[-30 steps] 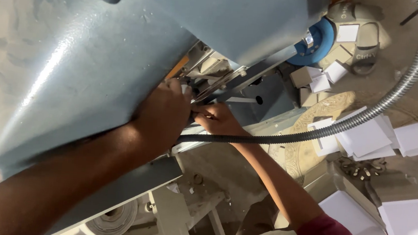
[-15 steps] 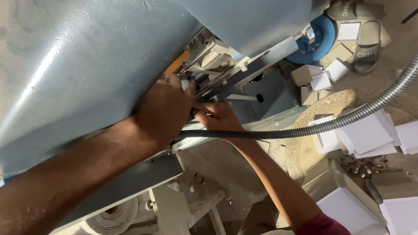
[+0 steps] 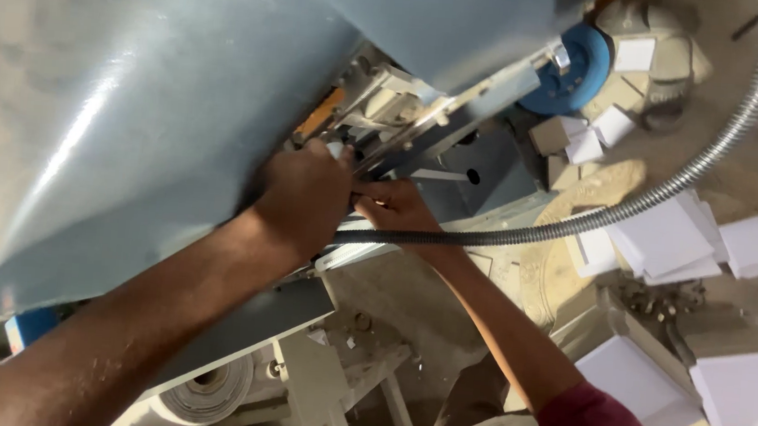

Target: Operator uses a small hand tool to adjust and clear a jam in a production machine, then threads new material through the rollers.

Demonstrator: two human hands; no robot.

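Meanwhile both hands are buried in the mechanism (image 3: 404,125) under the big grey-blue machine cover (image 3: 133,131), and over the last moment they have pushed a little further in and closer together, so the work looks to have gone from reaching to actually handling a part. The left hand (image 3: 303,200) is curled tight, fingers pressed up against the metal bars and what looks like a small pale piece at its fingertips; whether it really grips that piece I cannot tell, since the knuckles hide it. The right hand (image 3: 397,207), coming from an arm with a dark red sleeve (image 3: 588,419), lies just beside it, fingers bent round something at the edge of the same bars, though what it holds is hidden too. A black ribbed cable (image 3: 449,238) runs right under both wrists and joins a silvery flexible hose (image 3: 728,132) that curves away. Beyond, a blue wheel (image 3: 580,67) sits at the machine's end, and stacks of white paper sheets (image 3: 666,236) lie scattered on the dusty floor (image 3: 752,53)
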